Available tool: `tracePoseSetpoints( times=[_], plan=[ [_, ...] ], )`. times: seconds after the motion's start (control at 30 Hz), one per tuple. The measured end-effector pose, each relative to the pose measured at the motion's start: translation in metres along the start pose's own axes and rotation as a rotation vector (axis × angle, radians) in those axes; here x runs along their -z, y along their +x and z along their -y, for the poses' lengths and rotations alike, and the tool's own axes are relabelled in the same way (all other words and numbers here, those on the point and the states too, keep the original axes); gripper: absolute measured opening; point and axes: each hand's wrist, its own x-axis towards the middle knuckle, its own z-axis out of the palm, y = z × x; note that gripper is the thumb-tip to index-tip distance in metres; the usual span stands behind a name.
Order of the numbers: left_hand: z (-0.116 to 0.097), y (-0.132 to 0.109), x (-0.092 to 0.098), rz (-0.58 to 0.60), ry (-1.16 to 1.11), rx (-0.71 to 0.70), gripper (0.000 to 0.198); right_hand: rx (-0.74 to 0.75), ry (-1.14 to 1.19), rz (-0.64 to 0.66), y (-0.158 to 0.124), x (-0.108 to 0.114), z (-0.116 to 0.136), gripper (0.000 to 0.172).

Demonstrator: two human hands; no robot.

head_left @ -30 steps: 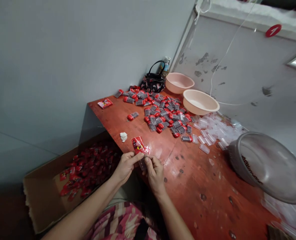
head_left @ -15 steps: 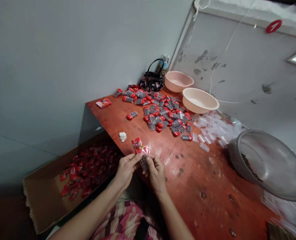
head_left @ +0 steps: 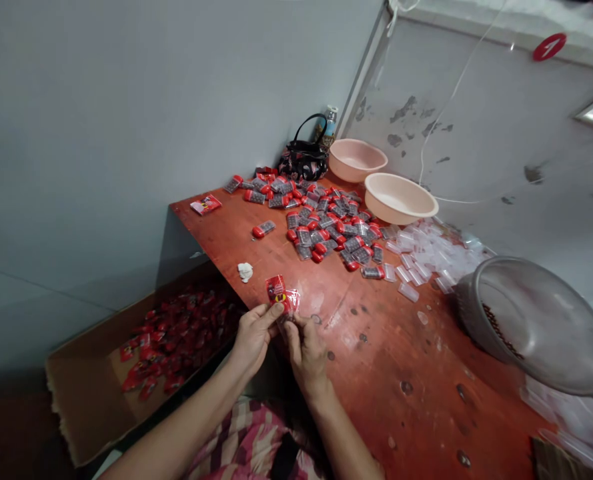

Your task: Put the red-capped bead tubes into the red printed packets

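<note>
My left hand [head_left: 253, 337] and right hand [head_left: 306, 357] pinch a red-printed plastic sachet [head_left: 278, 293] narrowly in their fingers above the tabletop [head_left: 386, 373] edge; I seem to be working its clear end, which looks to need finishing before I set it aside.

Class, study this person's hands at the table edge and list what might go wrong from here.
The red packet held between the left hand and right hand could slip into the cardboard box. The loose clear plastic cases beside the tilted grey basin could get knocked off the table.
</note>
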Motion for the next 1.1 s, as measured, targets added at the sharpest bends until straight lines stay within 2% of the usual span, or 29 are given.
tracePoseSetpoints(
  times=[0.07,0.2,0.27,0.33,0.4,0.5,0.57,0.67,0.77,0.87,0.97,1.1],
  plan=[
    [0.001,0.0,0.0,0.03,0.025,0.015,0.015,-0.051,0.05,0.004,-0.001,-0.002,0.0,0.018],
    [0.003,-0.002,-0.002,0.169,0.062,0.054,0.023,-0.361,0.466,0.035,0.001,-0.007,0.0,0.019],
    [0.005,-0.005,-0.003,0.22,0.051,0.061,0.023,-0.422,0.623,0.044,0.003,-0.009,0.0,0.02],
    [0.006,-0.007,-0.003,0.241,0.036,0.061,0.021,-0.431,0.682,0.046,0.006,-0.009,0.0,0.019],
    [0.005,-0.007,-0.003,0.23,0.03,0.052,0.02,-0.418,0.667,0.036,0.008,-0.008,0.0,0.018],
    [0.001,-0.006,-0.001,0.152,0.031,0.026,0.021,-0.369,0.569,0.029,0.009,-0.007,0.002,0.015],
    [-0.003,-0.004,0.001,0.089,0.035,0.009,0.022,-0.344,0.554,0.079,0.007,-0.005,0.005,0.015],
    [-0.007,-0.001,0.0,0.016,0.05,-0.014,0.022,-0.343,0.624,0.181,0.003,-0.002,0.01,0.026],
    [-0.006,-0.001,-0.002,-0.026,0.051,-0.034,0.022,-0.35,0.638,0.16,-0.001,-0.001,0.011,0.027],
    [-0.001,-0.002,-0.004,-0.05,0.05,-0.033,0.023,-0.348,0.595,0.079,-0.002,-0.001,0.011,0.021],
    [0.0,-0.006,-0.005,-0.034,0.029,-0.027,0.02,-0.334,0.522,0.089,-0.003,0.001,0.01,0.022],
    [-0.004,-0.008,-0.006,-0.021,-0.02,0.005,0.016,-0.227,0.328,0.1,-0.006,0.006,0.011,0.02]
  ],
)
